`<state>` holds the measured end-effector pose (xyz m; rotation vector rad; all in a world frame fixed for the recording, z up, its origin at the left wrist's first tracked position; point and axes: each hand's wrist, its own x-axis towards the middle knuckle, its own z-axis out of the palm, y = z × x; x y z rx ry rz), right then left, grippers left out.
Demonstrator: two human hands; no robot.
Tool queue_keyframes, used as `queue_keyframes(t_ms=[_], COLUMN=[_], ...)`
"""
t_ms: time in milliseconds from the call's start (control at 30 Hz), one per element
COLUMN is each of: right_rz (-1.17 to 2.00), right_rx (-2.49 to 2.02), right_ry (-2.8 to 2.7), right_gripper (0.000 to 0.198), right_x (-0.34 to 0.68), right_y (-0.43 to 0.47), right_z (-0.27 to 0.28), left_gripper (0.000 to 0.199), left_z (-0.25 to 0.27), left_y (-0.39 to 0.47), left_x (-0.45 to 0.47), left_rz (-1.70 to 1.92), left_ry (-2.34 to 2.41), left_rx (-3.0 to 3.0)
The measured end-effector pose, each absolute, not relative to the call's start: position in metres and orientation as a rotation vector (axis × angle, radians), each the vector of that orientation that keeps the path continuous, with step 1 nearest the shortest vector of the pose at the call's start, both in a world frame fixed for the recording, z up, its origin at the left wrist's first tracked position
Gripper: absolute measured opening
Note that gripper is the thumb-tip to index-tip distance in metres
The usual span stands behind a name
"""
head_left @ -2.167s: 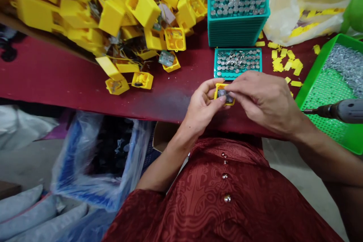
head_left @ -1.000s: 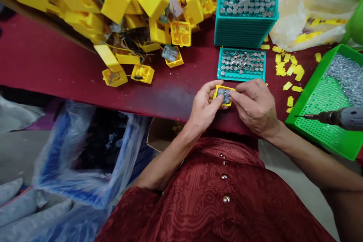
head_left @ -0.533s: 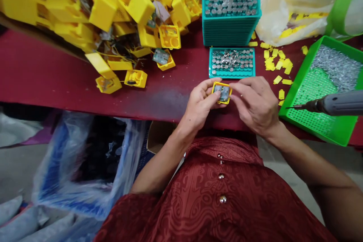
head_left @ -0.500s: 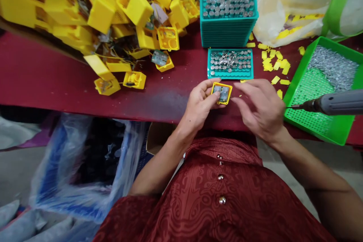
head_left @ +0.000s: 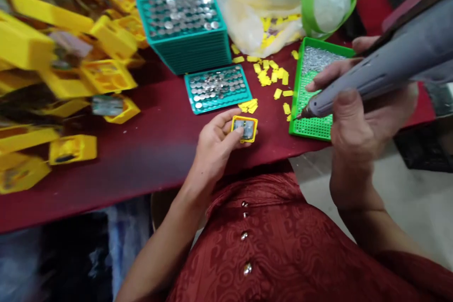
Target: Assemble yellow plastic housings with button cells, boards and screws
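Observation:
My left hand [head_left: 217,139] is closed on a small yellow plastic case [head_left: 249,138] with a grey circuit board inside, the thumb pressing on the board. It is above the near part of the red tablecloth. My right hand [head_left: 364,122] is wrapped around a grey electric screwdriver [head_left: 371,66], whose tip points down and left over the near left edge of a green perforated tray [head_left: 311,128]. Small silver screws [head_left: 320,58] lie heaped at the tray's far end. Just beyond the left hand is a teal tray [head_left: 219,88] of button cells.
A stack of teal trays [head_left: 191,52] stands behind, the top one filled with button cells. Many yellow cases [head_left: 106,75] are piled at left. Small yellow pieces [head_left: 272,73] lie scattered near the green tray. A plastic bag [head_left: 244,19] and green bag [head_left: 307,4] are at the back.
My right hand has left the area beside the yellow case and taken hold of the electric screwdriver at right. The view has swung to the right. My left hand keeps the case.

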<state>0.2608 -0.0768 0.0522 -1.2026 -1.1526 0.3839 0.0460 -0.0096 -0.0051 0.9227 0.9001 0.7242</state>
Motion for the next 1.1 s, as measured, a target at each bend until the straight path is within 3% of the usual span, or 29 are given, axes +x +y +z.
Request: queue_keyframes(t_ms=[167,467,633,1100], right_rz=[0.19,0.102,0.227,0.135], right_rx=[-1.154,-1.247,-1.249,-1.283], right_ry=[-1.119,-1.019,-1.036,-1.062], right_gripper=[0.038,0.068,0.063,0.057], right_x=[0.278,0.304,0.313,0.301], right_y=[-0.058,-0.033,-0.034,-0.034], right_z=[0.055,0.018,0.001,0.015], left_gripper=[0.063,0.062,0.065,0.065], left_z=[-0.005,-0.003,-0.002,-0.002], left_y=[-0.007,-0.007,-0.006,-0.004], left_x=[0.056,0.075,0.077,0.076], left_rz=[0.687,0.579,0.557,0.567], left_ry=[0.882,0.923,0.944,0.93], left_rx=[0.933,0.843,0.831,0.824])
